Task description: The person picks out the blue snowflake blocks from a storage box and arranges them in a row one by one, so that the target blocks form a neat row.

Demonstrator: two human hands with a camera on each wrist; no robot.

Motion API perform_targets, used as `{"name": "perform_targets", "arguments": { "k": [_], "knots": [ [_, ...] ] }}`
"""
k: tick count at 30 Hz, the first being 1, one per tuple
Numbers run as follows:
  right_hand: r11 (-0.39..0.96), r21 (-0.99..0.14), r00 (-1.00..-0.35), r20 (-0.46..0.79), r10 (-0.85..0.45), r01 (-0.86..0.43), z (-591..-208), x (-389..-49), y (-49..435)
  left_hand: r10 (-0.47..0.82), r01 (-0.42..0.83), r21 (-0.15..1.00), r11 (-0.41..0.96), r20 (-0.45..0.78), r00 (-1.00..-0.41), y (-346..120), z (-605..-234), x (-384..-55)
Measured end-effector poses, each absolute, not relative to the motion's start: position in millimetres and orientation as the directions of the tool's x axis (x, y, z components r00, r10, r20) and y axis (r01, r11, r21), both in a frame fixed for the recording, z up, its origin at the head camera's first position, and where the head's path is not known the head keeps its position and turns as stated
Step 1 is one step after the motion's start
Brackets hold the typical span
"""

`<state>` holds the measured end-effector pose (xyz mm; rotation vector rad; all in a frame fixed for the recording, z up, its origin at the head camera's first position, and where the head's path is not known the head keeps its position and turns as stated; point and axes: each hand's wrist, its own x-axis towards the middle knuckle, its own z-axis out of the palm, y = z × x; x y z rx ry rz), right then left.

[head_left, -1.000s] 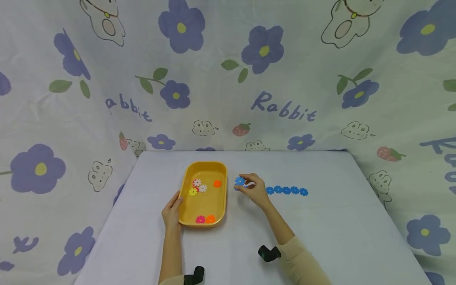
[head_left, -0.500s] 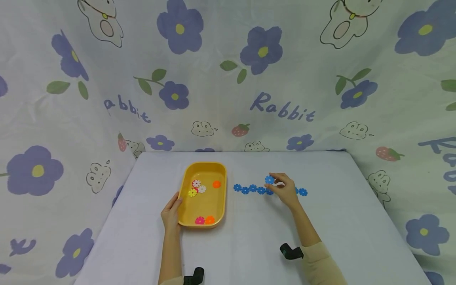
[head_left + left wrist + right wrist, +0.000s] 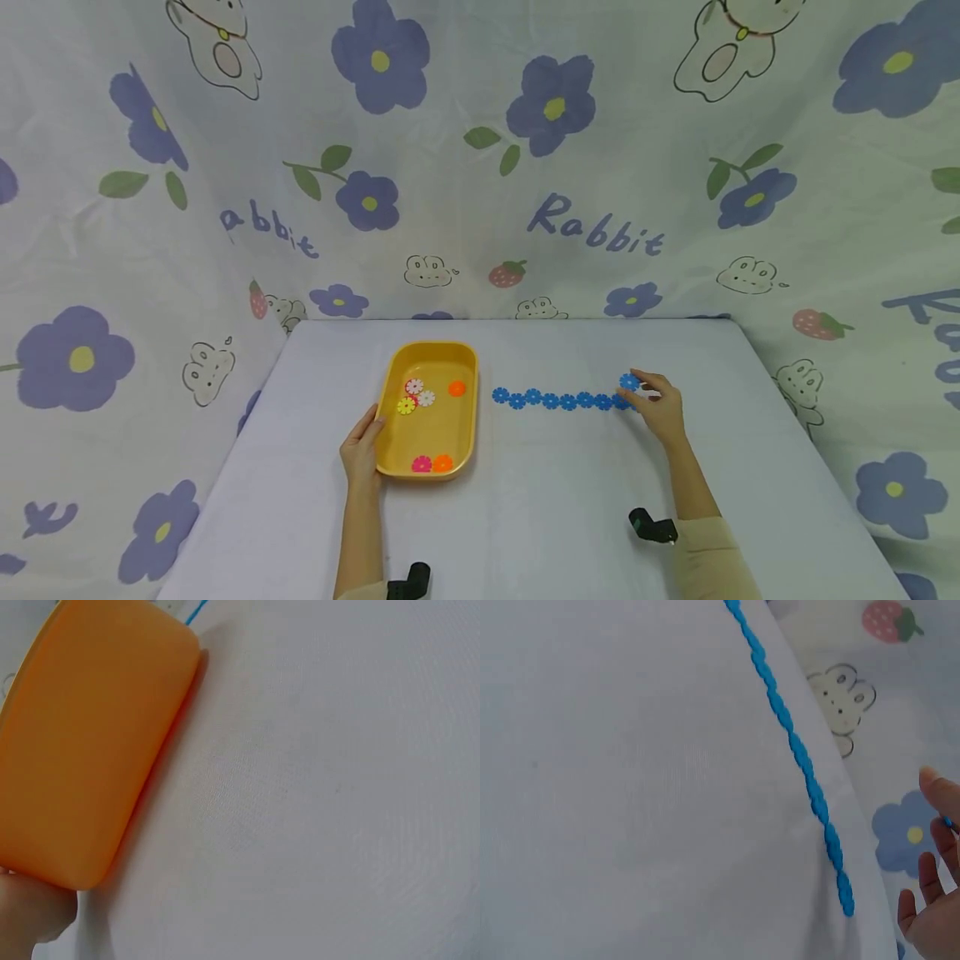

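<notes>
A blue flower-shaped disc (image 3: 628, 382) is pinched between the thumb and fingers of my right hand (image 3: 662, 408). This hand is above the right end of a row of blue discs (image 3: 567, 402) lying on the white table. In the right wrist view the row (image 3: 802, 757) runs slantwise, with the hand (image 3: 937, 900) at the right edge. My left hand (image 3: 360, 446) grips the left side of a yellow tray (image 3: 427, 433). Only part of that hand (image 3: 34, 911) shows below the tray's outer wall (image 3: 90, 742) in the left wrist view.
Inside the tray are several discs: white ones (image 3: 426, 398), a yellow one (image 3: 406, 406), orange ones (image 3: 457, 388) and a pink one (image 3: 422, 463). A floral cloth (image 3: 480, 192) hangs behind the white table (image 3: 555, 500). Black wrist cameras (image 3: 652, 527) sit on both arms.
My right hand has moved rightward along the blue row with the blue disc held, from beside the tray to the row's right end. The left hand and tray have stayed put.
</notes>
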<state>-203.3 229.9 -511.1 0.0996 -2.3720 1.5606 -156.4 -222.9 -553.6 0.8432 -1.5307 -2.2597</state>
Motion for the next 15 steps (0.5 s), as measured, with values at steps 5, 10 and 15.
{"name": "perform_targets", "arguments": {
  "k": [5,10,15],
  "knots": [
    [0.446,-0.883,-0.957,0.241,0.162,-0.147,-546,-213,266,-0.522,-0.082,0.908,-0.410,-0.307,-0.795,-223,-553,-156],
    [0.500,-0.851,-0.938,0.289,0.193,-0.160,-570,-219,286,-0.516,-0.058,0.898,-0.436,-0.303,-0.801,-223,-553,-155],
    [0.541,-0.830,-0.919,0.308,0.244,-0.134,-581,-219,292,-0.515,-0.062,0.902,-0.428,-0.299,-0.803,-223,-554,-156]
  ]
}}
